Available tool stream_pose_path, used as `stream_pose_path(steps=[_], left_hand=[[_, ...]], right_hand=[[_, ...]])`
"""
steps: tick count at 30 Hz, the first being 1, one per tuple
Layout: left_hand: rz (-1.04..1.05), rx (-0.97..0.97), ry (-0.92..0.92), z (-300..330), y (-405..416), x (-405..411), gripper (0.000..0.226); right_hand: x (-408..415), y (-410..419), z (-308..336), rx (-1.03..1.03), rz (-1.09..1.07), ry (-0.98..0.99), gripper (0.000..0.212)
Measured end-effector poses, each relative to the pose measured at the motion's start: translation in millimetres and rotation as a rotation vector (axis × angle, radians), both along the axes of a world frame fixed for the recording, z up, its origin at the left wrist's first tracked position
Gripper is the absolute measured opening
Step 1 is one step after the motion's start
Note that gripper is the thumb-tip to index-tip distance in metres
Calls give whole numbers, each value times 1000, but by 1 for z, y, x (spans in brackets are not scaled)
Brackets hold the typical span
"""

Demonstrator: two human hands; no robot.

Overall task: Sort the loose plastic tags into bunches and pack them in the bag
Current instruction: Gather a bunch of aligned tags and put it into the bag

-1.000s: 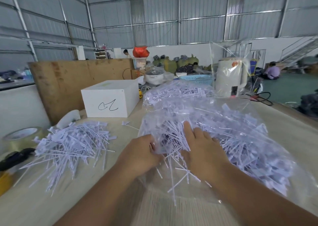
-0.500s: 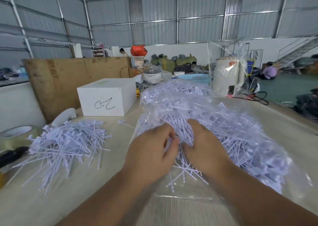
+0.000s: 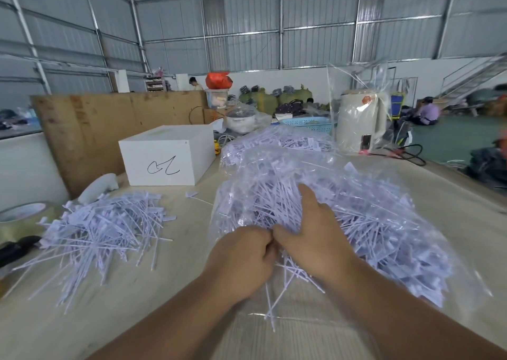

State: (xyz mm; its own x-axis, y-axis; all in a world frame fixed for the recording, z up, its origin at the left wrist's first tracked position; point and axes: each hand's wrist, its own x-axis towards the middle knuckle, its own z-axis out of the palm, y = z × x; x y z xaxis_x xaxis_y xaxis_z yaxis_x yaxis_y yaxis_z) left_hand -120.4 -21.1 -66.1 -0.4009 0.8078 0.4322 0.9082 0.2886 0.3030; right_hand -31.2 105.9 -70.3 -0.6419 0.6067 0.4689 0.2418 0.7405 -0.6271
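Plastic tags (image 3: pixel 343 211) fill clear bag (image 3: pixel 444 195) mid-bench; loose pile (image 3: pixel 104 230) near left edge. Left hand (image 3: pixel 241 261) curled, pinching stems; right hand (image 3: pixel 315 236) flat on tags. Align stems w/ heads together before bunching.

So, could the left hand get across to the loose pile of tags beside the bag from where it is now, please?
Probably yes. The left hand is curled on tags at the bag mouth, and the loose pile lies on the table to its left, with only bare table between them. It would have to let go first.
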Motion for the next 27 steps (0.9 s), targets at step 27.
stream_pose_path(steps=[27], left_hand=[[-134, 48, -145, -2, 5, -1, 29]], right_hand=[[3, -15, 14, -293, 133, 39, 64]])
